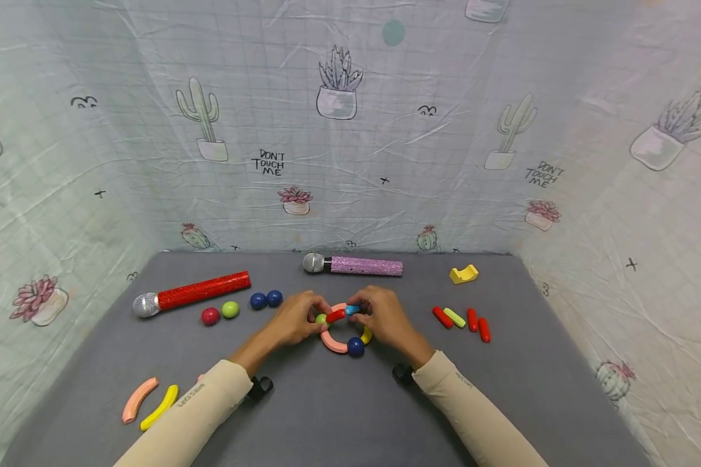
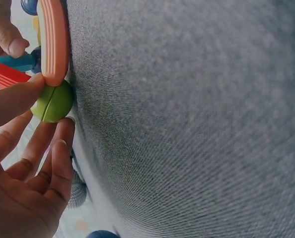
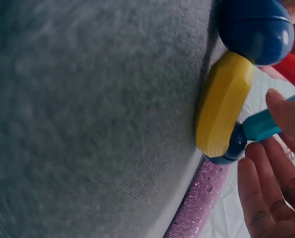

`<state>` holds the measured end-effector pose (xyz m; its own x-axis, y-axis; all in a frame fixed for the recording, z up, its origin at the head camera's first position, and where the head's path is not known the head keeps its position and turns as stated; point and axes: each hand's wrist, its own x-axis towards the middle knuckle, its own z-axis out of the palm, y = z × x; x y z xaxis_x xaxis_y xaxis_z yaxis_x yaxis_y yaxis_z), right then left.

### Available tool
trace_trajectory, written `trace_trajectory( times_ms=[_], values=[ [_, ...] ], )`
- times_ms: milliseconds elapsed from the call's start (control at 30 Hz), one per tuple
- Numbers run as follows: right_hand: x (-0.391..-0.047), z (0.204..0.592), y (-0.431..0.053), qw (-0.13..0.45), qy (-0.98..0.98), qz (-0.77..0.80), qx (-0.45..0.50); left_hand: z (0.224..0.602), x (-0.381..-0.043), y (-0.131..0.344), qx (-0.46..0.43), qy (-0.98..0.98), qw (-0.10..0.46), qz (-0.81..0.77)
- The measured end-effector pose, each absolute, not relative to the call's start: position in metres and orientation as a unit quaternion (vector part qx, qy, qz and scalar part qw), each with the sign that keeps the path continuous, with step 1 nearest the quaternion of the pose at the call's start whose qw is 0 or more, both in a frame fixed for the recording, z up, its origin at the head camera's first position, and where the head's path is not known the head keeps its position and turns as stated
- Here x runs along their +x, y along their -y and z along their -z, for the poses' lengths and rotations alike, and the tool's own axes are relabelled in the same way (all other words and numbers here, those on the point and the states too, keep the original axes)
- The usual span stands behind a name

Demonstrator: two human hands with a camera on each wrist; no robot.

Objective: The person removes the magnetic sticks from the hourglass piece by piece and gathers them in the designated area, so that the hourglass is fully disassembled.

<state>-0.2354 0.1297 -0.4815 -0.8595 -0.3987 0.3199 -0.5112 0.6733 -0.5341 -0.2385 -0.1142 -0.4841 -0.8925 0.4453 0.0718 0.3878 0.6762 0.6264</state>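
Near the table's middle lies a ring of joined toy pieces: salmon curved bars (image 1: pixel 334 344), a navy ball (image 1: pixel 356 347), a yellow bar (image 3: pixel 224 104) and a green ball (image 2: pixel 55 101). My left hand (image 1: pixel 295 319) pinches the green ball between thumb and fingers, at the ring's left side. A red stick (image 1: pixel 335 316) juts from that ball over the ring. On the opposite side, my right hand (image 1: pixel 388 319) pinches a light blue stick (image 3: pixel 261 125), which meets a second navy ball (image 3: pixel 235 144). Whether the red and blue sticks touch, I cannot tell.
A red microphone (image 1: pixel 204 291) and a purple one (image 1: pixel 367 266) lie behind. Loose balls (image 1: pixel 230 309) sit at left, with curved bars (image 1: pixel 140 400) nearer the front. Several short sticks (image 1: pixel 472 320) and a yellow cradle-shaped block (image 1: pixel 464 274) are at right. Patterned cloth (image 1: pixel 339 162) surrounds the table.
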Motion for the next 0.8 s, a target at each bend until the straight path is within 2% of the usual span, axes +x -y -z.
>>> trace_trajectory(
  times_ms=[333, 800],
  values=[
    [-0.235, 0.485, -0.135, 0.036, 0.897, -0.4, 0.186, 0.484, -0.238, 0.112, 0.218, -0.917, 0.045, -0.331],
    [-0.234, 0.485, -0.213, 0.07, 0.923, -0.368, 0.09, 0.485, -0.241, 0.115, 0.222, -0.917, 0.049, -0.327]
  ],
)
